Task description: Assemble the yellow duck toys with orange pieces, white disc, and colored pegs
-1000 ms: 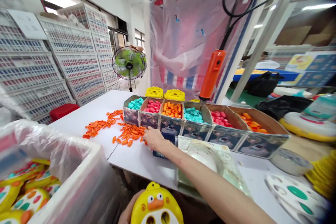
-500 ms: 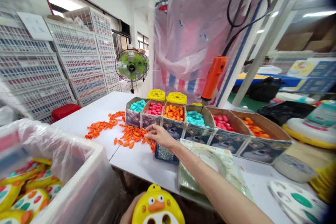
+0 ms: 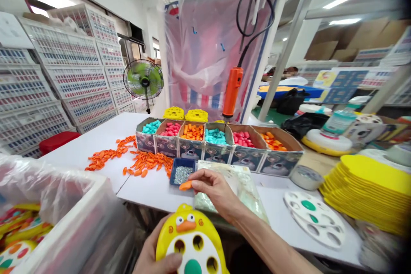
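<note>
My left hand [image 3: 156,255] is wrapped around a yellow duck-shaped toy [image 3: 210,227] at the bottom middle. The toy has a white belly with open round holes and one green round piece [image 3: 193,267]. In my right hand [image 3: 213,188], thumb and fingers pinch a small orange plastic piece [image 3: 185,185], just above the toy and in front of a blue tray [image 3: 173,175] of small metal screws [image 3: 183,174]. Loose orange pieces [image 3: 149,161] lie in a spread heap on the table, left of the tray.
A row of cardboard bins [image 3: 190,149] holds teal, pink and orange pieces. An orange electric screwdriver [image 3: 233,92] hangs above them. At left stands a plastic-lined crate [image 3: 93,197] of duck toys; at right, stacked yellow parts [image 3: 369,188] and white plates [image 3: 316,218].
My right hand has drawn back from the orange heap toward the toy, with an orange piece in its fingers. The toy has risen further into view, and the camera has turned right.
</note>
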